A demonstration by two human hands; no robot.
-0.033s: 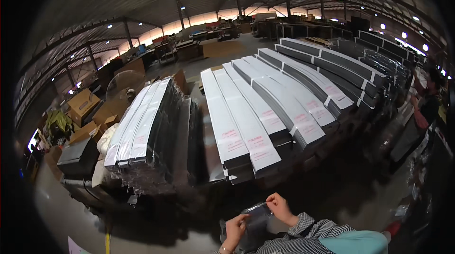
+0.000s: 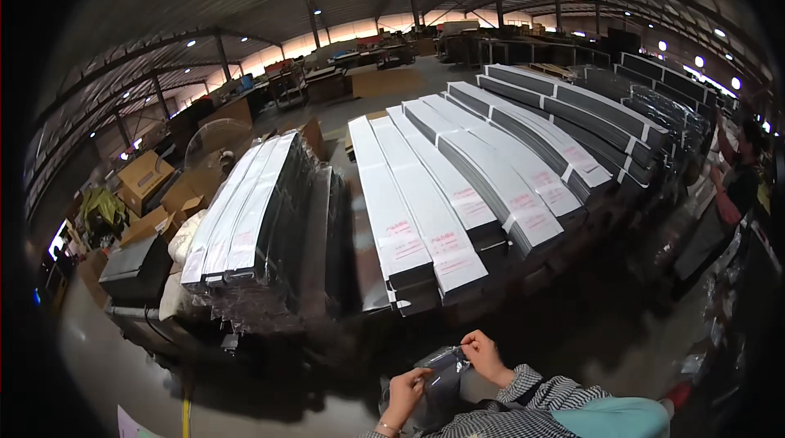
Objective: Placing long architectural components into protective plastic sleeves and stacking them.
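Observation:
Low in front of me, my left hand (image 2: 404, 397) and my right hand (image 2: 486, 358) pinch the top edge of a clear plastic bag or film (image 2: 444, 374). The fingers of both hands are closed on it, and the edge runs between them. Its lower part hangs down near my checked sleeves and bends out of sight; I cannot tell whether anything is inside. Just beyond my hands lie long stacks of dark flat strips (image 2: 414, 290), topped with white sheets (image 2: 441, 225) that carry red print. Neither hand touches these stacks.
To the left stands another white-topped stack (image 2: 245, 213) wrapped in clear film, with cardboard boxes (image 2: 145, 172) and a dark box (image 2: 135, 270) beyond it. More banded stacks (image 2: 572, 107) fill the back right. Another person (image 2: 733, 184) stands at the right edge.
The plastic between my hands has shifted slightly and catches light differently. Both hands keep their pinch. The person at the right has moved an arm a little.

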